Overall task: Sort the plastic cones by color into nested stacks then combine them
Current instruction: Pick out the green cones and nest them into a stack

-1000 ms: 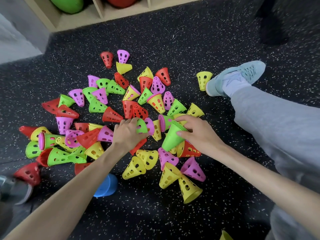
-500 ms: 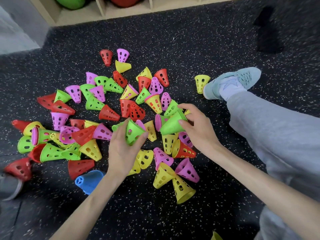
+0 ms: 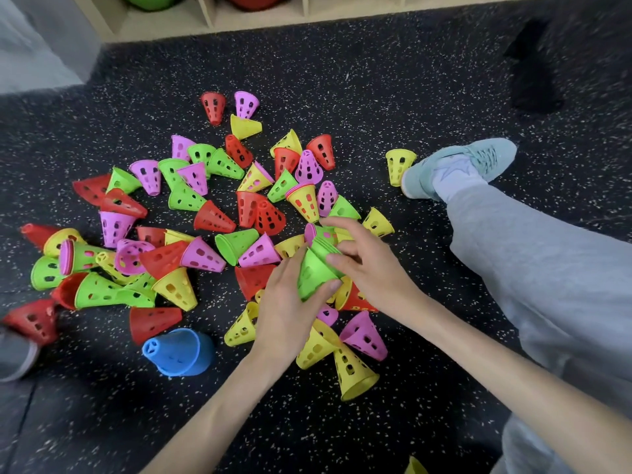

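Many perforated plastic cones in red, green, yellow and pink lie scattered on the dark speckled floor. Both hands meet over the pile's right side on a nested green cone stack. My left hand grips the stack's lower cone from below, thumb and fingers curled round it. My right hand holds the stack's wide upper rims. A loose green cone lies just left of them. A blue cone stack lies on its side at lower left.
My right leg in grey trousers and a pale blue shoe stretch along the right, with a yellow cone beside the shoe. A wooden shelf with balls runs along the top. A grey shoe is at the left edge.
My left hand lifted a green cone from the pile and carried it right to the green stack in my right hand. The two now join.
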A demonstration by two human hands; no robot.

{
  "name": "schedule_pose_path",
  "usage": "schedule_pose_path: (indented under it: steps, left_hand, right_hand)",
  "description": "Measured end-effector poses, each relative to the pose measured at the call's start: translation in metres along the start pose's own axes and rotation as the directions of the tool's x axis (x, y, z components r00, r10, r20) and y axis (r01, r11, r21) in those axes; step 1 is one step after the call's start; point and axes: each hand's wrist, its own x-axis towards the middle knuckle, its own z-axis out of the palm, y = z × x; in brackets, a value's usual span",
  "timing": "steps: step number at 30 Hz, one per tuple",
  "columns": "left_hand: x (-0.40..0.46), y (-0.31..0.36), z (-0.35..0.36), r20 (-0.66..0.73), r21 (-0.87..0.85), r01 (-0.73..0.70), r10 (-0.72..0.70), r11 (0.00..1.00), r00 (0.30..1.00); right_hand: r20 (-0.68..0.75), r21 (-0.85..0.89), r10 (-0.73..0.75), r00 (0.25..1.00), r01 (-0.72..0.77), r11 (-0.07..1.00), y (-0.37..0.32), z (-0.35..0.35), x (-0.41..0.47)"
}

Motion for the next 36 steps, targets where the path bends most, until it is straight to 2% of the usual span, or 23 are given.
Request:
schedule_pose_path:
  steps: [4, 11, 18, 21, 24, 28, 36]
  left_hand:
    - [-0.001, 0.003, -0.001, -0.008, -0.019, 0.034, -0.035, 0.999, 0.999]
    - [0.003, -0.001, -0.001, -0.037, -0.016, -0.007, 0.007, 1.000, 0.999]
    - [0.023, -0.025, -0.011, 0.161, -0.079, -0.042, 0.054, 0.996, 0.985]
    - [0.035, -0.042, -0.021, -0.002, -0.123, 0.009, -0.009, 0.992, 1.000]
    - [0.054, -0.064, -0.030, -0.166, -0.118, 0.151, -0.170, 0.981, 0.971]
    - [0.079, -0.083, -0.041, -0.220, -0.126, 0.314, -0.335, 0.941, 0.916]
    - [0.113, -0.106, -0.055, -0.282, -0.034, 0.386, -0.379, 0.922, 0.881]
  right_hand:
    - [0.048, 0.021, 0.008, 0.999, -0.009, 1.000, -0.002, 0.005, -0.005]
    - [0.094, 0.002, 0.079, 0.992, -0.080, 0.997, -0.007, 0.006, -0.006]
    - [0.001, -0.042, 0.134, 0.991, -0.134, 0.990, -0.012, 0.002, -0.008]
    - [-0.043, -0.044, 0.148, 0.988, -0.150, 0.988, -0.014, -0.002, -0.007]
    - [-0.058, -0.065, 0.154, 0.986, -0.158, 0.985, -0.013, -0.003, -0.005]
    - [-0.049, -0.084, 0.159, 0.986, -0.163, 0.983, -0.010, 0.000, -0.004]
    - [-0.043, -0.100, 0.166, 0.985, -0.169, 0.980, -0.006, -0.001, -0.003]
